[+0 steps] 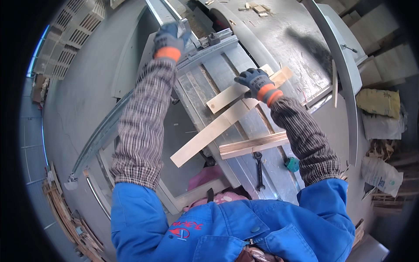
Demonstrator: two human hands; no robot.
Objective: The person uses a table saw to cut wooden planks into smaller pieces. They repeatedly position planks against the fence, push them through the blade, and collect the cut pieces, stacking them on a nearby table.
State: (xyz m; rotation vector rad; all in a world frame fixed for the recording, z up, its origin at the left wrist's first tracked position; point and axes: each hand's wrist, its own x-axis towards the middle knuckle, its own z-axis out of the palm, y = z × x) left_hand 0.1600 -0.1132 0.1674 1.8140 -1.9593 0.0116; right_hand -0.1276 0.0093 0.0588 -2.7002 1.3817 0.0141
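My left hand point(171, 40), in a grey work glove with an orange cuff, is at the far end of the metal table, beside a metal rail point(205, 51). Its fingers are blurred, so I cannot tell whether they hold anything. Farther right, my right hand point(258, 82), gloved alike, closes over a short pale wooden strip point(228, 97). Next to that strip, a longer wooden strip point(209, 133) slants across the table and sticks out past its left edge. The ends of both strips show beyond my right hand.
A stack of thin wooden strips point(253, 145) lies nearer me on the slotted metal table point(257, 118). A dark wrench point(259, 171) and a green-blue round object point(292, 164) sit beside it. Wood scraps point(258, 8) lie at the back; sacks point(379, 103) stand at right.
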